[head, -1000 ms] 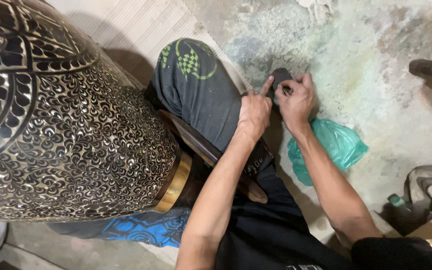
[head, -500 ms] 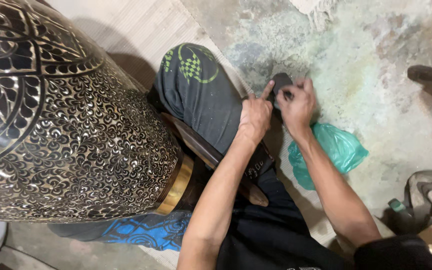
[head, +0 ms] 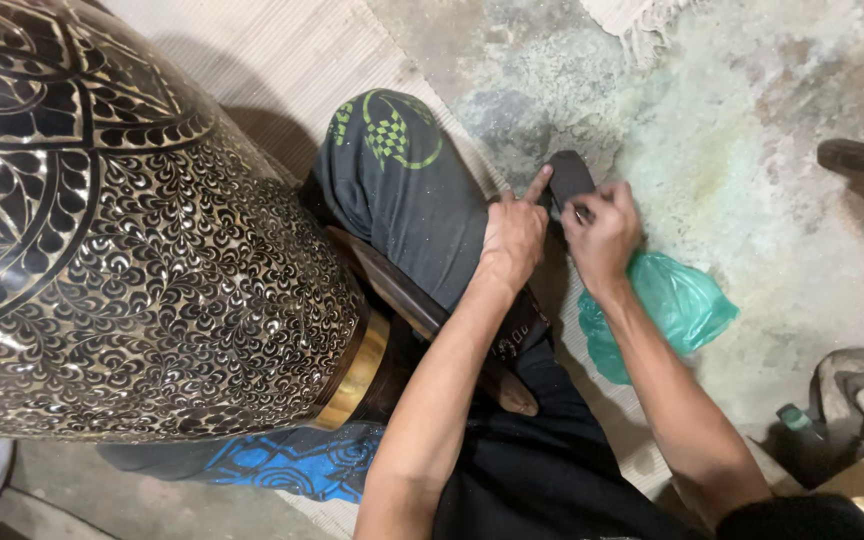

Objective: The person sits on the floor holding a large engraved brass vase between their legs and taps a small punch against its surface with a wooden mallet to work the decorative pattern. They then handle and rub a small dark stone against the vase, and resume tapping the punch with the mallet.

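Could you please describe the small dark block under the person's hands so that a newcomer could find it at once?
Start at the huge engraved metal vase, then follow the bent knee to the floor. The dark block lies there beneath the left hand and right hand, flat and blackish, unlike the crumpled green bag.

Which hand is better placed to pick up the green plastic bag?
Right. The right hand is next to the green plastic bag, its wrist nearly over it. The left hand is farther away, on the dark block.
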`<move>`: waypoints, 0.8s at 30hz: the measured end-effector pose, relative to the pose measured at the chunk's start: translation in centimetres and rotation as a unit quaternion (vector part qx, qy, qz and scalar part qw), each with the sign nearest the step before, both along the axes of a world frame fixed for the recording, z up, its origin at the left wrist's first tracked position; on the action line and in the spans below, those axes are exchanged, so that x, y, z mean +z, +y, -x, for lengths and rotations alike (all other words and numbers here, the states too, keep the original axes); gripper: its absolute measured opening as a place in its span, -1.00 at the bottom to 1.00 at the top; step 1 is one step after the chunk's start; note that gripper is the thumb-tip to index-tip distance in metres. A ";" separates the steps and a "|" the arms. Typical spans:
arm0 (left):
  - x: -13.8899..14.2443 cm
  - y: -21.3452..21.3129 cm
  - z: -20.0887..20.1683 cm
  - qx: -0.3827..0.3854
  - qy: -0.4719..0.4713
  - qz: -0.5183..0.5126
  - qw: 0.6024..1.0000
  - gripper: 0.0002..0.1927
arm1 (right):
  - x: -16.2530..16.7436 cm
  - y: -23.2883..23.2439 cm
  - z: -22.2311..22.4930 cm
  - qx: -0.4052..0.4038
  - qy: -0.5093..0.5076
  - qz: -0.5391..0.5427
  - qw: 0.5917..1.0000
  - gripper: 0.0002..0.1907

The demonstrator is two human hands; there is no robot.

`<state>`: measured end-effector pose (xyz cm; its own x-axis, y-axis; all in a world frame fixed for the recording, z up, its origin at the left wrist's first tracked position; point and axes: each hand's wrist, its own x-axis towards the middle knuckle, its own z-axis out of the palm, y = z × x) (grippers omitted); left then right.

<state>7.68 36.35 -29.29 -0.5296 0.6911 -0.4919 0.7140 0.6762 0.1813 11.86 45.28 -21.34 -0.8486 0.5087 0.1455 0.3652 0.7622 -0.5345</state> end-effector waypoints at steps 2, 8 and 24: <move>0.0 0.0 -0.1 0.006 0.008 -0.007 1.000 -0.61 | 0.0 -0.2 -0.6 -0.013 -0.015 0.006 1.000 -0.88; -0.1 -0.1 -0.4 0.019 0.005 -0.016 1.000 -0.66 | -0.4 -0.1 1.3 -0.004 0.014 -0.011 1.000 -0.87; 1.7 -0.9 0.1 0.040 -0.021 -0.065 0.997 -0.66 | 0.3 0.3 2.8 -0.054 0.044 0.151 0.986 -0.88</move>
<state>7.61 35.46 -27.59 -0.5660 0.7071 -0.4238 0.6492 0.6992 0.2995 9.05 45.57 -21.06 -0.7775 0.6273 0.0443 0.3783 0.5228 -0.7639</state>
